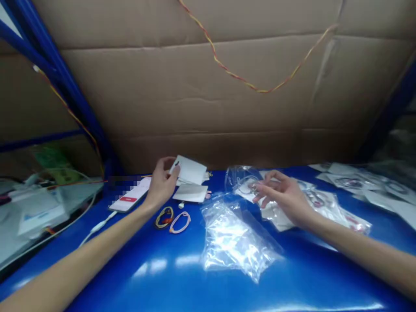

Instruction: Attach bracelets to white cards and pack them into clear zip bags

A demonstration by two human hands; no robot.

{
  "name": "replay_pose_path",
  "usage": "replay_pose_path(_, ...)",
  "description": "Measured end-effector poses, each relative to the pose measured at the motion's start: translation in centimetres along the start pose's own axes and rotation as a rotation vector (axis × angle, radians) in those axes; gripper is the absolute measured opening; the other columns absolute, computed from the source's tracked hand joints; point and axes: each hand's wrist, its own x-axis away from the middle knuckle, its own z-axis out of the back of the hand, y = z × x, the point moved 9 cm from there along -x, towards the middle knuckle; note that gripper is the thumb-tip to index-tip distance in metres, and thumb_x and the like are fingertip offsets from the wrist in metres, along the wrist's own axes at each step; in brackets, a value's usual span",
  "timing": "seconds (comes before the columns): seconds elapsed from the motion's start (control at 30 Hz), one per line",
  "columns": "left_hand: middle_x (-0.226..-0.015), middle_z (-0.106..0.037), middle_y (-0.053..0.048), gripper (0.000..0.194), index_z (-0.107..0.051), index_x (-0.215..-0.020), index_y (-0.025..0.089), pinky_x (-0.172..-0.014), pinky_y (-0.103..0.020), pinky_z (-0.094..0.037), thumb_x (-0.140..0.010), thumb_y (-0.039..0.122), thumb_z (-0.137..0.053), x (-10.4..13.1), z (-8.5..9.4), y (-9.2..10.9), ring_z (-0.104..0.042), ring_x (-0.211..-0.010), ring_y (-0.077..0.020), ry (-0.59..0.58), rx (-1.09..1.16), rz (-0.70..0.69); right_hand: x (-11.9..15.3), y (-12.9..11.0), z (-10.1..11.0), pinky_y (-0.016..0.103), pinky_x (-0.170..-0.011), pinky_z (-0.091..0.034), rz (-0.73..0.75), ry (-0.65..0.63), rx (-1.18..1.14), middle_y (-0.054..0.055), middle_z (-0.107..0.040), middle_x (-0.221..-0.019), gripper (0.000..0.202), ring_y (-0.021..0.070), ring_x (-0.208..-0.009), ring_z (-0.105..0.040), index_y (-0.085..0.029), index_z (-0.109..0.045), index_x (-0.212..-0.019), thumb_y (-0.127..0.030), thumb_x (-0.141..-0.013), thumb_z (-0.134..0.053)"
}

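My left hand (164, 177) pinches a white card (191, 170) by its left edge, tilted above the blue table (156, 281). Below it lies a second white card (191, 193) with a small pale charm (181, 205) at its lower edge. Closer to me rest a yellow-and-dark bracelet (164, 217) and a pink loop bracelet (180, 222). My right hand (281, 193) has its fingertips closed at a small shiny bit I cannot make out, beside a clear bag (238, 175). Clear plastic bags (235, 242) lie in a pile between my arms.
Bagged cards with bracelets (320, 201) lie under and beyond my right hand, more packs (354, 182) at the far right. On the left are a phone (133, 197) with a white cable (100, 225). A cardboard wall (208, 108) with a hanging twisted wire (260, 91) closes the back.
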Motion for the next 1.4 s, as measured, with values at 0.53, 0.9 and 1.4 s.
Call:
replay_pose_path(0.53, -0.109, -0.075, -0.010, 0.039, -0.065, -0.121, 0.020, -0.076, -0.037, -0.049, -0.090, 0.043, -0.058, -0.2, -1.7, -1.6, -0.068, -0.089, -0.0289, -0.212, -0.644, -0.138, 0.0, 0.4, -0.2, 0.028, -0.048, -0.057, 0.009, -0.029, -0.025, 0.005, -0.080, -0.092, 0.041, 0.0231, -0.068, -0.077, -0.024, -0.051, -0.082, -0.043, -0.076, -0.087)
replay_pose_path(0.9, -0.091, -0.075, -0.006, 0.043, -0.068, -0.112, 0.017, -0.065, -0.029, -0.049, -0.078, 0.043, -0.071, -0.6, -1.4, -2.4, -0.069, -0.081, -0.0253, -0.170, -0.216, -0.015, 0.2, 0.5, -0.5, 0.028, -0.050, -0.057, -0.009, -0.061, -0.004, 0.004, -0.079, -0.092, 0.041, 0.0221, -0.069, -0.077, -0.024, -0.050, -0.083, -0.043, -0.079, -0.085)
replay_pose_path(1.4, -0.116, -0.071, -0.011, 0.031, -0.075, -0.105, 0.022, -0.105, -0.050, -0.041, -0.082, 0.040, -0.067, 1.2, -2.4, 1.2, -0.056, -0.114, -0.0342, -0.185, -0.573, -0.260, 0.5, 0.6, -1.3, 0.028, -0.051, -0.058, 0.003, -0.132, 0.025, 0.005, -0.080, -0.096, 0.037, 0.0219, -0.069, -0.078, -0.023, -0.051, -0.085, -0.041, -0.081, -0.084)
